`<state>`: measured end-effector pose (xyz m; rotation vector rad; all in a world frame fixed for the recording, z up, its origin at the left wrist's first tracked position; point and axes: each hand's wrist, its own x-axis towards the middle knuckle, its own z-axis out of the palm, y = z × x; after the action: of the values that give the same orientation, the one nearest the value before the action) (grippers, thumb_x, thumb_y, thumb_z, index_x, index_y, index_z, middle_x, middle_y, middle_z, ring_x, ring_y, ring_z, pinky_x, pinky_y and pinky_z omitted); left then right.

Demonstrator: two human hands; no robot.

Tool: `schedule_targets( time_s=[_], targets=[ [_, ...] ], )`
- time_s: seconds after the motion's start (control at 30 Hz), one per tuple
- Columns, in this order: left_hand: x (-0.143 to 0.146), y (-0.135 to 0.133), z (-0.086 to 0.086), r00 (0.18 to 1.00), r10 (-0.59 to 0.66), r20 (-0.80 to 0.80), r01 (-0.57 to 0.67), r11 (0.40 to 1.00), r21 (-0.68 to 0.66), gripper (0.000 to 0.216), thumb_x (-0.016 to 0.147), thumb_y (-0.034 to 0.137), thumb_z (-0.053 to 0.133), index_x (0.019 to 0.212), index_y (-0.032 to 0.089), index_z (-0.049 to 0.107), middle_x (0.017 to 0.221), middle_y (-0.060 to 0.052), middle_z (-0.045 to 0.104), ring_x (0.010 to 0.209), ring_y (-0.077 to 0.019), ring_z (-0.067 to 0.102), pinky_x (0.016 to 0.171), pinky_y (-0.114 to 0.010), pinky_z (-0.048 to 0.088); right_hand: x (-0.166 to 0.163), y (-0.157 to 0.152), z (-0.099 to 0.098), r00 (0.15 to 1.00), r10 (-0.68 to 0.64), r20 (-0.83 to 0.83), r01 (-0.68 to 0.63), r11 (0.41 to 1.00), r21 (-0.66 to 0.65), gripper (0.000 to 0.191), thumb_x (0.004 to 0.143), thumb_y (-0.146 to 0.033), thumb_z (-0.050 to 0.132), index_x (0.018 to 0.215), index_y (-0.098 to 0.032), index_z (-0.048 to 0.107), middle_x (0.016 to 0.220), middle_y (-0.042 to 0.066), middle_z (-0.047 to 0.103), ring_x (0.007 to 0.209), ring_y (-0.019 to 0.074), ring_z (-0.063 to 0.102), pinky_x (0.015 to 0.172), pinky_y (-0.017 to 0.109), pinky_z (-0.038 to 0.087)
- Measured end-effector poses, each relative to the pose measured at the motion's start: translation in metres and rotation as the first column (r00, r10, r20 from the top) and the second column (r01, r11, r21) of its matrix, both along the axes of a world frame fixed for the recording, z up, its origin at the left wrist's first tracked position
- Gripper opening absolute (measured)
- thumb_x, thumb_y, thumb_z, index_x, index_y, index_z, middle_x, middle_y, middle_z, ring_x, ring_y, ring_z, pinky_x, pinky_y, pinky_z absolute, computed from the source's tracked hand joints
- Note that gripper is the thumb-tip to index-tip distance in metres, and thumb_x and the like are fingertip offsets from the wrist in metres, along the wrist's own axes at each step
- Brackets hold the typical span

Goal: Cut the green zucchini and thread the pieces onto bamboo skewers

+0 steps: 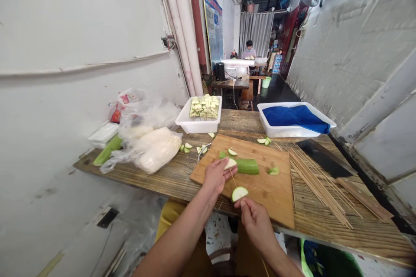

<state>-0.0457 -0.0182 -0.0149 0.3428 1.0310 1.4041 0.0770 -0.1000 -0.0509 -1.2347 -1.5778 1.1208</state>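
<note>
My left hand (216, 178) is closed on a pale half-round zucchini slice (230, 163) above the cutting board (273, 199). A thin bamboo skewer (233, 178) runs from that slice down to a second half-round slice (239, 194) with a green rind. Thumb and finger of my right hand (255, 220) pinch the skewer just below this lower slice, partly hiding it; its other end shows below the hand. Beyond my left hand lies a cut length of green zucchini (247, 166), with a loose slice (232, 152) and an end piece (273, 171) near it.
Behind the board stands a white tub (199, 127) of skewered slices; a white tray (286, 131) with blue cloth (292, 117) is farther right. Bare skewers (316, 181) and a cleaver (325, 156) lie right. Plastic bags (156, 147) sit left. A person (249, 50) sits far back.
</note>
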Motion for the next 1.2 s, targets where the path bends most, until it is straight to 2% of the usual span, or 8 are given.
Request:
schedule_targets(
  time_s=[0.4, 0.53, 0.6, 0.73, 0.83, 0.93, 1.07, 1.2],
  targets=[
    [0.030, -0.017, -0.006, 0.995, -0.096, -0.030, 0.094, 0.994, -0.050, 0.015, 0.071, 0.022, 0.065, 0.072, 0.009, 0.059, 0.063, -0.009, 0.065, 0.053, -0.0150, 0.062, 0.043, -0.020, 0.044, -0.002, 0.020, 0.010, 0.993, -0.082, 0.086, 0.074, 0.993, 0.094, 0.031, 0.086, -0.031, 0.035, 0.073, -0.016, 0.058, 0.049, -0.002, 0.046, 0.048, 0.0140, 0.046, 0.048, 0.023, 0.034],
    [0.028, -0.022, -0.003, 0.981, -0.151, -0.122, 0.158, 0.986, 0.054, 0.030, 0.075, 0.039, 0.061, 0.085, 0.011, 0.062, 0.085, -0.013, 0.068, 0.075, -0.0198, 0.065, 0.060, -0.026, 0.051, 0.017, 0.016, 0.009, 0.988, -0.130, 0.077, 0.121, 0.986, 0.117, 0.031, 0.086, -0.035, 0.036, 0.074, -0.017, 0.059, 0.054, 0.000, 0.050, 0.049, 0.0139, 0.045, 0.049, 0.023, 0.034],
    [0.023, -0.018, 0.000, 0.944, -0.067, -0.324, 0.121, 0.981, 0.151, 0.032, 0.077, 0.040, 0.057, 0.094, 0.014, 0.063, 0.098, -0.012, 0.066, 0.089, -0.0204, 0.063, 0.078, -0.031, 0.049, 0.037, 0.012, 0.006, 0.977, -0.196, 0.078, 0.187, 0.976, 0.113, 0.031, 0.087, -0.038, 0.037, 0.078, -0.017, 0.059, 0.057, 0.000, 0.050, 0.049, 0.0133, 0.043, 0.048, 0.023, 0.032],
    [0.021, 0.001, 0.005, 0.572, 0.088, -0.815, 0.334, 0.883, 0.330, 0.028, 0.074, 0.028, 0.062, 0.102, 0.024, 0.064, 0.113, -0.006, 0.061, 0.112, -0.0222, 0.051, 0.103, -0.037, 0.030, 0.076, 0.005, -0.002, 0.951, -0.306, 0.041, 0.307, 0.952, -0.018, 0.036, 0.085, -0.047, 0.039, 0.086, -0.016, 0.057, 0.049, -0.007, 0.033, 0.042, 0.0112, 0.032, 0.042, 0.022, 0.024],
    [0.034, 0.016, 0.003, 0.236, 0.079, -0.969, 0.614, 0.761, 0.211, 0.045, 0.070, 0.020, 0.064, 0.114, 0.025, 0.056, 0.125, -0.008, 0.053, 0.125, -0.0262, 0.036, 0.108, -0.045, 0.010, 0.092, 0.001, -0.005, 0.942, -0.334, -0.020, 0.331, 0.939, -0.088, 0.039, 0.083, -0.051, 0.041, 0.089, -0.015, 0.055, 0.048, -0.008, 0.027, 0.042, 0.0105, 0.029, 0.042, 0.022, 0.021],
    [0.049, 0.027, -0.006, -0.023, 0.073, -0.997, 0.679, 0.733, 0.038, 0.053, 0.067, 0.015, 0.065, 0.118, 0.020, 0.050, 0.126, -0.014, 0.051, 0.126, -0.0298, 0.033, 0.106, -0.050, -0.002, 0.097, 0.000, -0.004, 0.936, -0.343, -0.072, 0.334, 0.935, -0.115, 0.038, 0.082, -0.052, 0.043, 0.088, -0.016, 0.054, 0.048, -0.008, 0.029, 0.043, 0.0101, 0.029, 0.042, 0.022, 0.022],
    [0.056, 0.036, -0.014, -0.150, 0.068, -0.986, 0.624, 0.781, -0.041, 0.042, 0.065, 0.022, 0.069, 0.104, 0.016, 0.055, 0.113, -0.018, 0.058, 0.117, -0.0331, 0.042, 0.105, -0.051, -0.002, 0.098, 0.001, -0.001, 0.923, -0.345, -0.170, 0.315, 0.932, -0.179, 0.037, 0.081, -0.053, 0.045, 0.083, -0.017, 0.053, 0.047, -0.009, 0.027, 0.041, 0.0087, 0.026, 0.041, 0.021, 0.019],
    [0.059, 0.038, -0.015, -0.251, 0.023, -0.968, 0.644, 0.751, -0.149, 0.034, 0.069, 0.025, 0.063, 0.101, 0.016, 0.055, 0.112, -0.019, 0.058, 0.113, -0.0328, 0.045, 0.103, -0.051, 0.008, 0.098, 0.003, -0.001, 0.907, -0.330, -0.263, 0.275, 0.935, -0.224, 0.037, 0.079, -0.053, 0.048, 0.083, -0.017, 0.052, 0.045, -0.010, 0.026, 0.039, 0.0072, 0.023, 0.040, 0.020, 0.016]
  ],
)
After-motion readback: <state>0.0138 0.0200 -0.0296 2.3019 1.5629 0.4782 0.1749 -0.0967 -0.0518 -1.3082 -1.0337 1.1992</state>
